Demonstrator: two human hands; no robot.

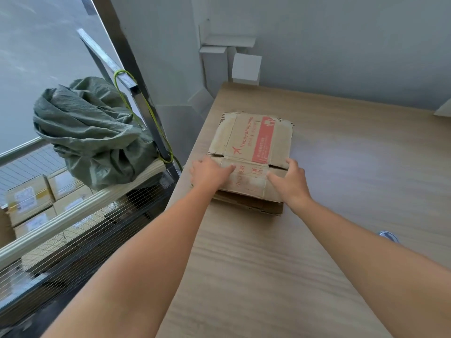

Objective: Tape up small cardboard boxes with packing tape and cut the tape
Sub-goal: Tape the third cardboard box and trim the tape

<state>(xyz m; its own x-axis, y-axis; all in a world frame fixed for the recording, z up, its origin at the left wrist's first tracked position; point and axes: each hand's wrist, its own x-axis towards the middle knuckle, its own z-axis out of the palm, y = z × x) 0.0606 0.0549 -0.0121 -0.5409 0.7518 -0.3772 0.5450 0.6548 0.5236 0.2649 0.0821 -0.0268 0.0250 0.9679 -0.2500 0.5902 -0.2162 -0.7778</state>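
Flattened brown cardboard box with red print (pixel 253 147) lies centre frame on the pale wood-grain desk (pixel 268 264), near its left edge, on top of more flat cardboard (pixel 251 206). Your left hand (pixel 210 170) rests on the near-left flap, fingers straight and flat on it, holding nothing. Your right hand (pixel 291 181) is at the near-right corner, thumb laid on top, fingers curled over the edge by the slot; this reads as a grip on the flap.

Step in hand, my call: lift the top box off the pile and open it up; no taping yet. To do it well, take only the top layer and hook your left fingers under the edge too. Lift both sides level so the pile below doesn't drag toward the desk's left edge. Push opposite corners in to square it. Fold short flaps first, then long flaps meeting with no gap, so the tape seam sits flat.

No tape roll or cutter visible. Small blue-white object (pixel 388 236) at right edge, can't tell what it is. Grey-green crumpled sack (pixel 92 128) upper left, off the desk.
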